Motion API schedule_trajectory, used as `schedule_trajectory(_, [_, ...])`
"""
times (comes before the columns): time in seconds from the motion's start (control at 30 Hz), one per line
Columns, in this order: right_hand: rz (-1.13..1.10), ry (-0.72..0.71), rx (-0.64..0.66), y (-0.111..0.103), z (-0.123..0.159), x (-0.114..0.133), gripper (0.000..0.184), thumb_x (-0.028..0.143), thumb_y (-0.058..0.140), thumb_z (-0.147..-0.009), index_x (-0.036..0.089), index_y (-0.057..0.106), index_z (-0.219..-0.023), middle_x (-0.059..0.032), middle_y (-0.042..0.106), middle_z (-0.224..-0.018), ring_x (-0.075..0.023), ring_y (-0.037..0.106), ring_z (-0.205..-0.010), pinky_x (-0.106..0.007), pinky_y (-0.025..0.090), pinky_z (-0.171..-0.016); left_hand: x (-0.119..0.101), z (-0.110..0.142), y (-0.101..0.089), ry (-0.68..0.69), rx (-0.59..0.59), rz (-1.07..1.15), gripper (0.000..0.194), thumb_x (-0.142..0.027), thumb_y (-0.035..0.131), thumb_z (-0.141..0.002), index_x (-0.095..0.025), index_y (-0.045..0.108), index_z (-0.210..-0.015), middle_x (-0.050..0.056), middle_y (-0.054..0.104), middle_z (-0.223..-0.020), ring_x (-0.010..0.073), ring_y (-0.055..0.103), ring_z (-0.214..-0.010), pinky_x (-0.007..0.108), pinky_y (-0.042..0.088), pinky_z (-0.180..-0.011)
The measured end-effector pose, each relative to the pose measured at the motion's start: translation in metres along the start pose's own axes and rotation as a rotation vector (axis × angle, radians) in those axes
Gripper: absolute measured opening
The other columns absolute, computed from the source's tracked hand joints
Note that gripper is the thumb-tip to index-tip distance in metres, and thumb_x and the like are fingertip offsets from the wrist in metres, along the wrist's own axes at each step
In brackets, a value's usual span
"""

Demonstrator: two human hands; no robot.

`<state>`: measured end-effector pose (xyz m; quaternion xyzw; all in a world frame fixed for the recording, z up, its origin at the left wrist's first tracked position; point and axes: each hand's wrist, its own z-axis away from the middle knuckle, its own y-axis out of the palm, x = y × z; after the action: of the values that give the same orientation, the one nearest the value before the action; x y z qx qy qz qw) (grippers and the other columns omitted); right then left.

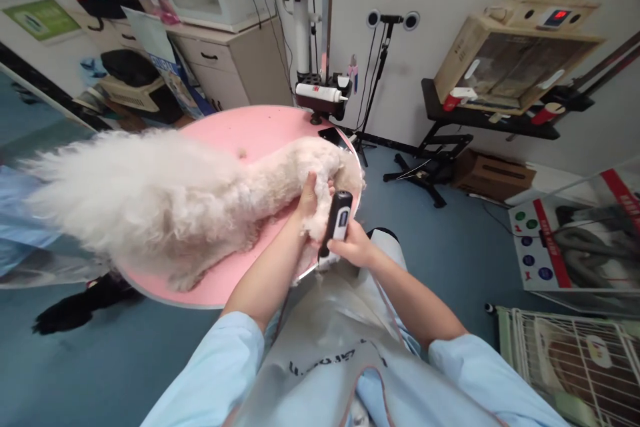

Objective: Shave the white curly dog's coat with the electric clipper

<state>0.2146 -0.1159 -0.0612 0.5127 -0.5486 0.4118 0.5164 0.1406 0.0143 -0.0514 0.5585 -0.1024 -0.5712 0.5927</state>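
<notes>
The left hand [309,199] holds a leg [316,223] of the white dog [200,190] stretching leftward from it while the right hand [354,245], just beside, grips the clipper [338,219], seemingly mid-trim, so the next pass calls for steadiness.

I see a round pink tabletop [273,121] carrying the white dog [200,193]; whether the dog stands or lies I can't make out from here. On the dog's far side I pick out a small beige tuft [242,153]; just beyond its close-clipped end lies a flat black object [330,136].
</notes>
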Motion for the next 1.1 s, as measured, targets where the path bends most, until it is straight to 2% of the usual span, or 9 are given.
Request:
schedule_trajectory(0.1, [-0.294, 0.085, -0.346, -0.008, 0.022, -0.021, 0.04, 0.045, 0.08, -0.066, 0.023, 0.055, -0.089, 0.0018, 0.07, -0.072, -0.0152, 0.063, -0.059, -0.028, 0.053, -0.053, -0.004, 0.002, 0.003, 0.08, -0.017, 0.122, 0.049, -0.062, 0.054, -0.087, -0.015, 0.06, -0.074, 0.002, 0.06, -0.062, 0.0113, 0.057, -0.055, 0.021, 0.048, -0.054])
schedule_trajectory(0.17, [-0.473, 0.048, -0.541, -0.023, 0.015, -0.021, 0.047, 0.052, 0.078, -0.067, 0.026, 0.052, -0.096, 0.0016, 0.073, -0.08, -0.0152, 0.066, -0.063, -0.026, 0.052, -0.051, -0.002, 0.004, 0.007, 0.112, -0.075, 0.109, 0.044, -0.054, 0.05, -0.092, -0.014, 0.062, -0.08, 0.006, 0.067, -0.076, 0.0142, 0.065, -0.067, 0.024, 0.054, -0.066])
schedule_trajectory(0.33, [-0.529, -0.087, -0.633, -0.056, -0.045, 0.008, 0.052, 0.041, 0.079, -0.064, 0.028, 0.047, -0.102, 0.0035, 0.073, -0.082, -0.0134, 0.064, -0.061, -0.019, 0.04, -0.041, 0.01, 0.011, 0.02, 0.117, -0.192, 0.077, 0.044, -0.049, 0.042, -0.097, -0.01, 0.064, -0.094, 0.011, 0.071, -0.087, 0.0182, 0.069, -0.08, 0.031, 0.057, -0.083])
schedule_trajectory(0.43, [-0.398, -0.106, -0.543, -0.053, -0.062, 0.014, 0.047, 0.03, 0.078, -0.061, 0.025, 0.05, -0.098, 0.0053, 0.071, -0.074, -0.0128, 0.062, -0.055, -0.02, 0.043, -0.043, 0.016, 0.015, 0.024, 0.141, -0.198, 0.131, 0.048, -0.051, 0.04, -0.098, -0.01, 0.064, -0.097, 0.011, 0.071, -0.089, 0.0198, 0.07, -0.085, 0.034, 0.058, -0.087])
schedule_trajectory(0.6, [-0.368, -0.005, -0.154, -0.045, -0.038, 0.005, 0.039, 0.025, 0.077, -0.057, 0.023, 0.053, -0.088, 0.0042, 0.071, -0.069, -0.0164, 0.067, -0.062, -0.027, 0.055, -0.058, 0.015, 0.026, 0.031, 0.144, -0.156, 0.203, 0.056, -0.062, 0.036, -0.095, -0.013, 0.059, -0.081, 0.008, 0.066, -0.077, 0.0216, 0.07, -0.076, 0.037, 0.06, -0.075])
schedule_trajectory(0.67, [-0.46, -0.001, -0.147, -0.051, -0.031, 0.006, 0.039, 0.026, 0.075, -0.057, 0.024, 0.051, -0.088, 0.0048, 0.07, -0.068, -0.0168, 0.068, -0.064, -0.029, 0.057, -0.06, 0.015, 0.031, 0.034, 0.158, -0.19, 0.221, 0.055, -0.062, 0.038, -0.095, -0.014, 0.057, -0.077, 0.006, 0.064, -0.073, 0.0176, 0.068, -0.069, 0.031, 0.058, -0.07])
schedule_trajectory(0.77, [-0.607, -0.126, -0.382, -0.059, -0.037, 0.016, 0.036, 0.031, 0.071, -0.062, 0.026, 0.048, -0.089, 0.0063, 0.07, -0.072, -0.0152, 0.068, -0.065, -0.028, 0.057, -0.061, 0.018, 0.037, 0.04, 0.169, -0.26, 0.245, 0.051, -0.061, 0.041, -0.094, -0.016, 0.056, -0.076, 0.002, 0.062, -0.069, 0.0131, 0.063, -0.063, 0.027, 0.057, -0.068])
schedule_trajectory(0.83, [-0.625, -0.157, -0.424, -0.059, -0.047, 0.022, 0.035, 0.03, 0.071, -0.061, 0.026, 0.048, -0.088, 0.0057, 0.07, -0.073, -0.0159, 0.069, -0.067, -0.03, 0.058, -0.064, 0.022, 0.038, 0.042, 0.187, -0.283, 0.27, 0.049, -0.061, 0.041, -0.094, -0.017, 0.056, -0.078, 0.003, 0.063, -0.07, 0.0137, 0.063, -0.067, 0.028, 0.058, -0.073])
schedule_trajectory(1.1, [-0.584, 0.05, -0.012, -0.045, -0.038, 0.01, 0.039, 0.028, 0.074, -0.055, 0.023, 0.052, -0.087, 0.0032, 0.069, -0.066, -0.0231, 0.071, -0.073, -0.039, 0.059, -0.069, 0.041, 0.046, 0.032, 0.272, -0.294, 0.154, 0.051, -0.07, 0.055, -0.082, -0.019, 0.055, -0.078, 0.004, 0.063, -0.074, 0.0182, 0.065, -0.078, 0.033, 0.058, -0.081])
